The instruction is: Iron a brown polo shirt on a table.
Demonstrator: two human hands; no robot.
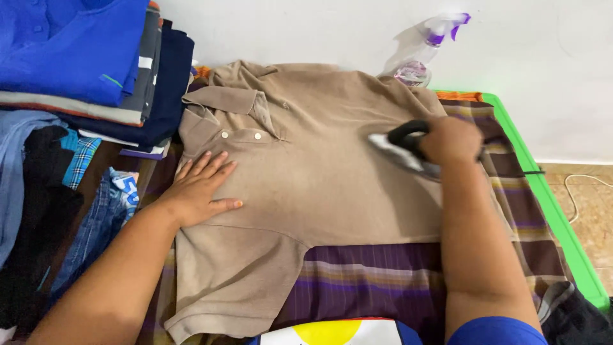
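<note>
The right hand (451, 138) is closing fully round the black handle of a clothes iron (403, 148), its fingers wrapped tight, and is pressing the iron down on the body of a tan polo shirt (306, 172); the shirt is lying spread flat under both hands, collar away from the person, one short sleeve hanging toward them. The left hand (201, 188) is resting open and flat on the shirt's chest, fingers spread, gripping nothing, just below the buttoned placket; it is pinning the cloth.

To do this well, I judge the flat hand should be keeping the fabric taut and staying well apart from the iron's path; the iron should be travelling in smooth strokes rather than sitting in one spot; the buttons and collar, just beyond the left hand's fingertips, call for working around, not over.

Beneath the shirt a striped purple-and-brown cloth (383, 281) is covering a green-edged board (559, 223); beyond the right hand a spray bottle (424, 51) with a purple trigger is leaning at the wall, close enough to be knocked on a long stroke; a white cord (584, 191) is lying on the floor out past the right hand; off the left hand's outer side, a stack of folded clothes (96, 64) is crowding the shirt's shoulder.
</note>
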